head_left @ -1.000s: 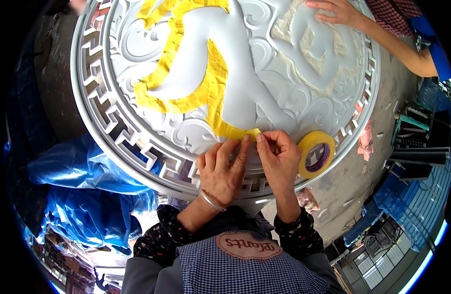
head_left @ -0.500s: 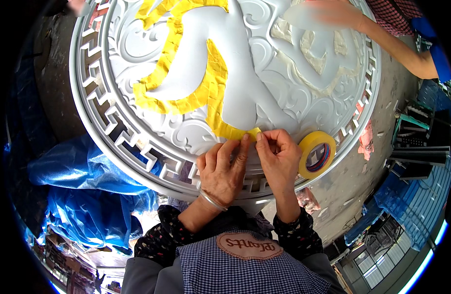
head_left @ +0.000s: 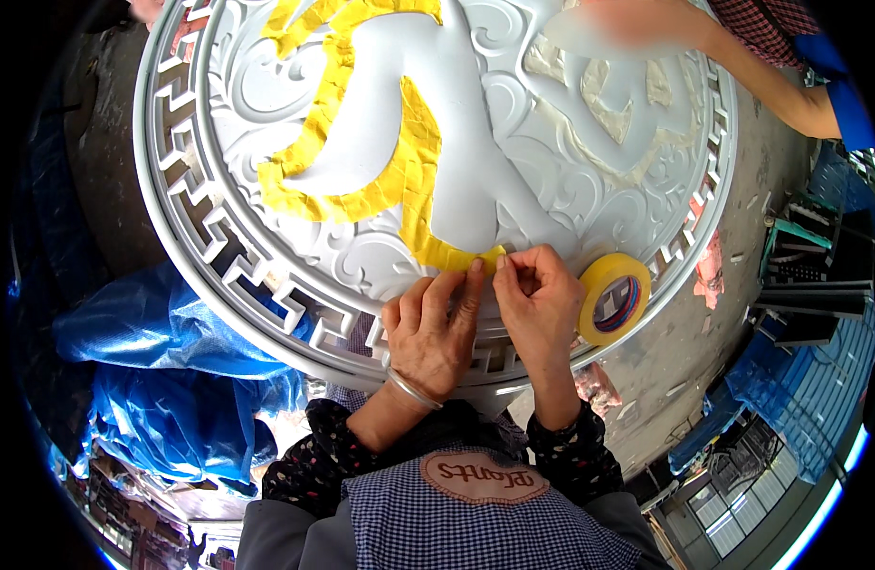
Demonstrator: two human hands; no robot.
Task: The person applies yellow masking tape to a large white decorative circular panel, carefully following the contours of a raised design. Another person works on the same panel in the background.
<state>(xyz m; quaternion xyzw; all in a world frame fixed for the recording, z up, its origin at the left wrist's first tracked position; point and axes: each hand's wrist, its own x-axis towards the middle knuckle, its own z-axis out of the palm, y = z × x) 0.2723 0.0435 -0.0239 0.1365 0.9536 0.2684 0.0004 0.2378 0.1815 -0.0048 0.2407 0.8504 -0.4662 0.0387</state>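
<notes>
Yellow masking tape (head_left: pixel 399 185) covers parts of the big white carved relief disc (head_left: pixel 266 275) that fills the upper half of the frame, running as a patchwork band down from the top centre to a point just above both hands. Its lower end (head_left: pixel 456 256) lies at mid-frame, with its long axis slanting from upper left to lower right, so the free end comes right to the fingertips. The left hand (head_left: pixel 428 332) lies flat and spread on the disc, its index finger pressing the tape's end down. The right hand (head_left: pixel 542 304) is curled, thumb and forefinger pinched on a small piece of the tape just beside that same end; the two hands touch or nearly touch there, and neither is clearly the nearer. A yellow tape roll (head_left: pixel 615 297) sits against the right hand's outer side, at the disc's fretwork rim. At upper right another person's arm (head_left: pixel 760 76) reaches onto the disc, well apart from the hands. Crumpled blue plastic sheet (head_left: pixel 162 380) lies at lower left
</notes>
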